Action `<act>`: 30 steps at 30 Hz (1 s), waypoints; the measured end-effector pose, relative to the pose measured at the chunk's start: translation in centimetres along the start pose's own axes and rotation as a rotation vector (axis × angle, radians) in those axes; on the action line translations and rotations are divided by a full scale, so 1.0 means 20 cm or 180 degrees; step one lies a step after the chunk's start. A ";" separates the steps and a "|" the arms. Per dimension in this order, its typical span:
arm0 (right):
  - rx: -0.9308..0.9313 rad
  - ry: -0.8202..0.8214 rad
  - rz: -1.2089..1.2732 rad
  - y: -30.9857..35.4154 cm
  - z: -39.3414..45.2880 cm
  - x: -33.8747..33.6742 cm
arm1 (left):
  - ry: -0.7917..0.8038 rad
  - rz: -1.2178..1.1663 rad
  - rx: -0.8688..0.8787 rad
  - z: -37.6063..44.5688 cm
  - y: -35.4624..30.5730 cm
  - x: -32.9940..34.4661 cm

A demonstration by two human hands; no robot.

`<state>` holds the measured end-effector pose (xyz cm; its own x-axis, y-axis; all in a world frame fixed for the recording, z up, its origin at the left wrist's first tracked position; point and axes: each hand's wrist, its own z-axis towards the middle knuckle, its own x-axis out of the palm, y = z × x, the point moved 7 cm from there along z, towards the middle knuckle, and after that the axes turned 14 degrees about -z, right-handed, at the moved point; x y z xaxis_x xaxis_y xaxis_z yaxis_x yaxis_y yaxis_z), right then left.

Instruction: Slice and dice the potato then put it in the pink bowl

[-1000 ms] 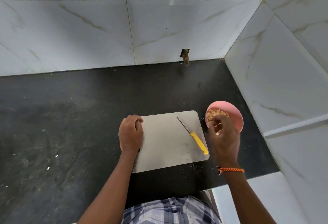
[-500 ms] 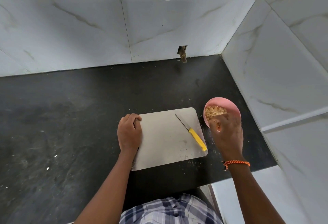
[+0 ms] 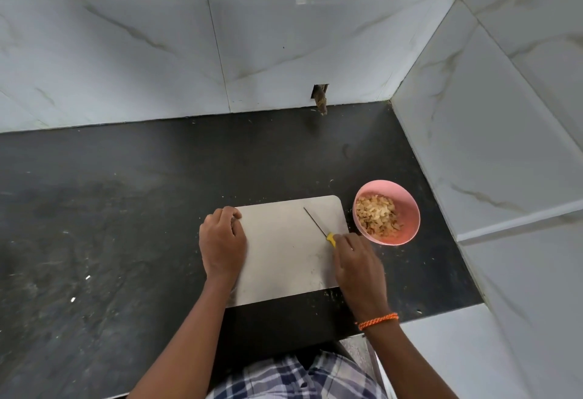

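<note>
Diced potato (image 3: 377, 215): all in pink bowl (image 3: 407, 228) beside steel cutting board (image 3: 284, 256); my left hand (image 3: 222, 245) grips the board's edge, my right hand (image 3: 358, 264) covers the knife (image 3: 318, 223) handle, grip unclear; I'd lift it blade-away.

board (image 3: 284, 250): matt metal; counter (image 3: 126, 193): dark stone; wall tiles (image 3: 126, 51): glossy marble
</note>
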<state>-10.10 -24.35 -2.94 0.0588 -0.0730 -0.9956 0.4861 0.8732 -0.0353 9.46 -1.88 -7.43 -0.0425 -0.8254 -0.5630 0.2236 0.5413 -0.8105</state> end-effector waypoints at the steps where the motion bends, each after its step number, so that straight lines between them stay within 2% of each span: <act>1: 0.0102 0.0120 -0.0060 0.00 0.00 0.04 | 0.0020 0.0035 0.0021 -0.01 -0.01 0.01; 5: 0.0492 0.0406 0.0073 0.01 -0.01 0.08 | -0.0003 -0.0012 -0.0061 -0.04 -0.01 0.00; 13: 0.0375 0.0425 0.0573 0.03 0.00 0.08 | 0.0042 -0.0113 -0.0255 -0.04 -0.04 -0.02; 18: 0.0252 -0.0130 0.0578 0.00 0.03 -0.07 | 0.0096 -0.0044 -0.0413 -0.06 -0.05 -0.01; 21: 0.0394 -0.0452 0.0216 -0.09 0.10 -0.15 | 0.0122 -0.0121 -0.0563 -0.06 -0.05 0.00; 23: 0.0631 -0.0358 -0.0061 -0.17 0.14 -0.14 | 0.0113 -0.0157 -0.0674 -0.06 -0.05 -0.02; 25: 0.0745 -0.0203 0.0017 -0.23 0.15 -0.11 | 0.0117 -0.0173 -0.0744 -0.07 -0.05 -0.04; 30: 0.0547 -0.0299 0.0199 -0.25 0.08 -0.11 | 0.0175 -0.0169 -0.0864 -0.11 -0.04 -0.05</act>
<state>-11.28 -29.25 -0.49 0.1706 -0.0728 -0.9826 0.6200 0.7830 0.0496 7.18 -1.02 -6.57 -0.1017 -0.8478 -0.5204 -0.0492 0.5268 -0.8486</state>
